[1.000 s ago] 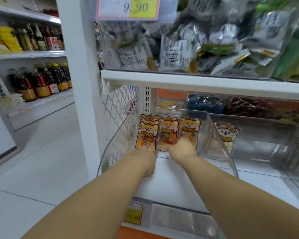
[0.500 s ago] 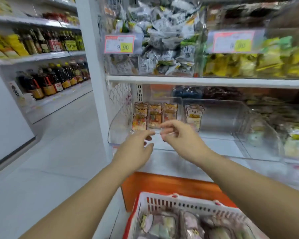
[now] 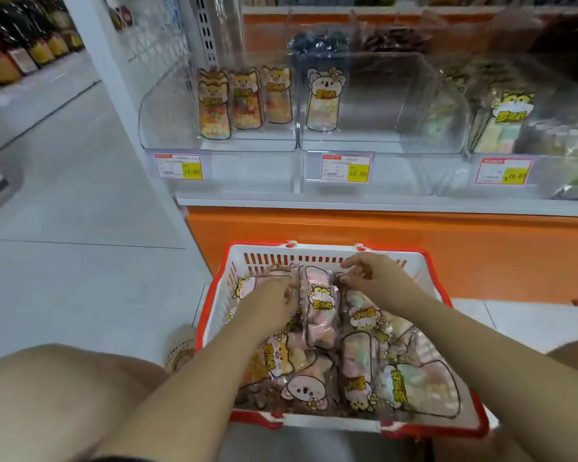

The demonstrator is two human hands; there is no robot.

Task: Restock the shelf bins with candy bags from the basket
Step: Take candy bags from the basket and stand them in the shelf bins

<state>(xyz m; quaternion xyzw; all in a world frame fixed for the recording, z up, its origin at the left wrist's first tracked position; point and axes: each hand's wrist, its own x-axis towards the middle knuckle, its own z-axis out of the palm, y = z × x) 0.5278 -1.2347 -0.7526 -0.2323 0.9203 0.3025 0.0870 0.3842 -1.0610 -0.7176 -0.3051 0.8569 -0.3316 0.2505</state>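
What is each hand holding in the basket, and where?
The right hand seems to pinch the top corner of the pink clear-plastic candy bag; left hand unclear.

Bright, flat indoor light, with almost no shadow on the floor [image 3: 80, 261] left of the hands. The clear bins [image 3: 397, 105] above the hands carry pale glare, as does the bag film in the basket [image 3: 321, 253] beneath them. Motion blur softens the left hand [image 3: 274, 301] and right hand [image 3: 374, 278] — fingers indistinct. Shelves far to the right smear. Straight lines bow toward the edges.

Head view, looking down, basket [image 3: 411, 428] near
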